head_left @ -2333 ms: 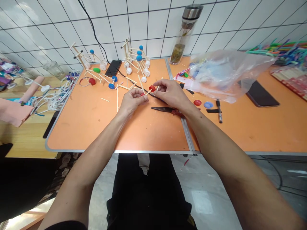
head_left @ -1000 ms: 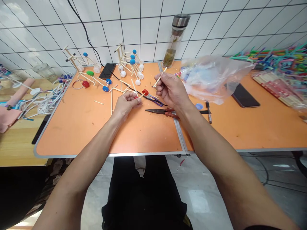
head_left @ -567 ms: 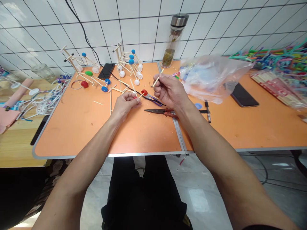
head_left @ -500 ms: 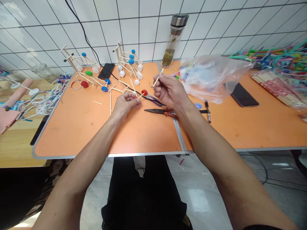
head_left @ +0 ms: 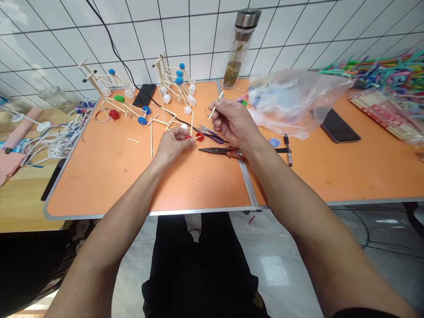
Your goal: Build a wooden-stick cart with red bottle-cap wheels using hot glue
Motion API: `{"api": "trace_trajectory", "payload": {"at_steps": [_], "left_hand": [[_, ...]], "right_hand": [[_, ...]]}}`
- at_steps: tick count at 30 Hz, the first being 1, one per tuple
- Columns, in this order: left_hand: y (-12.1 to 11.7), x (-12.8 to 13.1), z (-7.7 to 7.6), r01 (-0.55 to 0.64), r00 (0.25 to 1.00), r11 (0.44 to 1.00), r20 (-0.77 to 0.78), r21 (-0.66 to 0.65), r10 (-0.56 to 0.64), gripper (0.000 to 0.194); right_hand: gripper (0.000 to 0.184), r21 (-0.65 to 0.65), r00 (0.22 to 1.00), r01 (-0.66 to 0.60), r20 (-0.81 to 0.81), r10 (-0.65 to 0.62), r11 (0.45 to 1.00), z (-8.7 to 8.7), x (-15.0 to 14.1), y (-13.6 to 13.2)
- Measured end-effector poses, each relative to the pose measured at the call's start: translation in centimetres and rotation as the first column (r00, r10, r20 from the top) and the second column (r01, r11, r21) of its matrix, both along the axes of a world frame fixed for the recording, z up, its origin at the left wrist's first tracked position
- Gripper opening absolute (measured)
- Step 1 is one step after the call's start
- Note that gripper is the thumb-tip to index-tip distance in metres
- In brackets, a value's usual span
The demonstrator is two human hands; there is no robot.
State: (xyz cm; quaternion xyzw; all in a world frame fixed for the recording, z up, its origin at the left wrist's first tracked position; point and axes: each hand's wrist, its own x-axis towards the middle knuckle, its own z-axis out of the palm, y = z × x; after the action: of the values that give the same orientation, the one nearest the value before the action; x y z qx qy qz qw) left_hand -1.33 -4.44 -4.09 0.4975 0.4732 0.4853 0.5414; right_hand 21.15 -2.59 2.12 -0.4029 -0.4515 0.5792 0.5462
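My left hand (head_left: 172, 143) rests on the orange table (head_left: 112, 176), fingers pinched on a short wooden stick that carries a red bottle cap (head_left: 199, 136) at its far end. My right hand (head_left: 233, 121) is raised a little above the table, fingers closed on another short wooden stick (head_left: 215, 105) that points up and away. Red-handled pliers (head_left: 225, 152) lie just below my right hand, and purple-handled scissors (head_left: 212, 133) lie between the two hands.
Two stick-and-cap models (head_left: 175, 86) (head_left: 112, 95) stand at the table's back, beside a black phone (head_left: 145, 94) with a cable. A glass bottle (head_left: 239, 48), a clear plastic bag (head_left: 294, 101), a marker (head_left: 287, 150), a blue cap (head_left: 274, 142) and another phone (head_left: 339, 125) lie to the right.
My right hand let go of the stick with the red cap and lifted away holding a separate stick. My left hand lowered the red cap closer to the table.
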Motion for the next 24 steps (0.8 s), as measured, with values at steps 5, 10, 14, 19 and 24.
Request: {"api": "trace_trajectory", "payload": {"at_steps": [5, 10, 14, 19, 24], "left_hand": [[0.3, -0.1, -0.2, -0.026, 0.989, 0.996, -0.14, 0.091, 0.039, 0.051], [0.4, -0.3, -0.5, -0.037, 0.957, 0.99, -0.28, 0.135, 0.074, 0.032], [0.0, -0.2, 0.0, 0.003, 0.917, 0.99, -0.394, 0.141, 0.054, 0.028], [-0.8, 0.2, 1.0, 0.045, 0.875, 0.991, -0.483, 0.129, 0.024, 0.025], [-0.9, 0.3, 0.8, 0.067, 0.884, 0.988, -0.467, 0.14, 0.006, 0.025]], "right_hand": [[0.053, 0.013, 1.0, -0.018, 0.003, 0.018, 1.0, -0.8, 0.3, 0.6], [0.046, 0.025, 1.0, 0.007, 0.01, -0.007, 1.0, -1.1, 0.6, 0.8], [0.043, 0.012, 1.0, 0.006, 0.0, -0.006, 1.0, -1.1, 0.6, 0.8], [0.042, -0.022, 1.0, 0.009, -0.017, -0.009, 1.0, -0.7, 0.5, 0.6], [0.037, -0.029, 1.0, 0.021, -0.006, -0.022, 0.999, -0.5, 0.5, 0.3]]}}
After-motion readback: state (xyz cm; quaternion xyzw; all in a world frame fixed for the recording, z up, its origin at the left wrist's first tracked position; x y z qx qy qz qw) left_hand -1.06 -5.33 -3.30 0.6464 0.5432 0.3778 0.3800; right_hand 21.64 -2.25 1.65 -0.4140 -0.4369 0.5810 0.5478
